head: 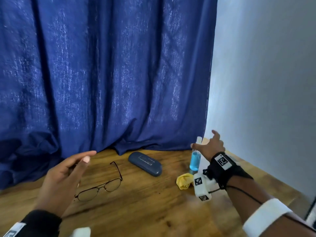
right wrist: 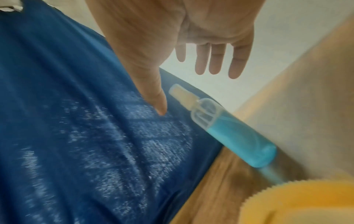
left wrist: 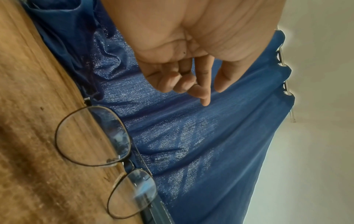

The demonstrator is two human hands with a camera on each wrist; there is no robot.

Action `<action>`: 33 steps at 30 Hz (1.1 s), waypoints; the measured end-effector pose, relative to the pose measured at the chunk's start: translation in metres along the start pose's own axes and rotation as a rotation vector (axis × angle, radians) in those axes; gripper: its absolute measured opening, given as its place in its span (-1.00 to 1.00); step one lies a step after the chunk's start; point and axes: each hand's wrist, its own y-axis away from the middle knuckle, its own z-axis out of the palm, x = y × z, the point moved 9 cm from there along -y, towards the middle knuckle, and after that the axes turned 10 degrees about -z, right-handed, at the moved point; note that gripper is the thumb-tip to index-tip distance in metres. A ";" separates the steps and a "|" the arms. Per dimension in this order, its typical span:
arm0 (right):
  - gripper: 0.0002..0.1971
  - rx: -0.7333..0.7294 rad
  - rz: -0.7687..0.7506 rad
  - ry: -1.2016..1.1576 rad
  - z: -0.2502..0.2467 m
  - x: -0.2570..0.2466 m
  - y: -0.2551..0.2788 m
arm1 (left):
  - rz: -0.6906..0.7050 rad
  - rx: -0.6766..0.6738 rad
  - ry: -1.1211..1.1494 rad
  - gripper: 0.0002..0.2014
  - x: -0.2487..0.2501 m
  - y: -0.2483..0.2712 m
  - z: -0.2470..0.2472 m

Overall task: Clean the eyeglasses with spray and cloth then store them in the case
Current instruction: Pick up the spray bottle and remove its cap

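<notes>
A blue curtain (head: pixel 106 74) hangs behind the wooden table (head: pixel 153 211). Taking the closed case (head: pixel 145 163) as landmark: the left hand (head: pixel 63 178), fingers loosely curled, empty, hovers left of it over the eyeglasses (head: pixel 100 185); the right hand (head: pixel 211 147), fingers spread, empty, reaches right of it at the upright spray bottle (head: pixel 195 156), near the crumpled yellow cloth (head: pixel 184 181).

The left hand (head: pixel 65 175) hangs in the air palm inward, fingers (left wrist: pixel 184 81) loosely curled and holding nothing. The right hand (head: pixel 211 147) is spread wide (thumb apart from the four straight fingers (right wrist: pixel 216 60)), its grasp empty.
</notes>
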 end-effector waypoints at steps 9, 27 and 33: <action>-0.48 -0.348 0.139 -0.066 0.063 0.023 -0.002 | -0.019 -0.034 0.022 -0.75 -0.005 -0.001 0.001; -0.66 -0.795 -0.476 -0.889 0.157 -0.181 0.147 | -0.095 -0.001 0.090 -0.72 -0.011 -0.004 -0.007; -0.34 -1.038 -0.391 -1.015 0.185 -0.180 0.183 | -0.049 0.034 0.117 -0.63 -0.005 -0.006 -0.005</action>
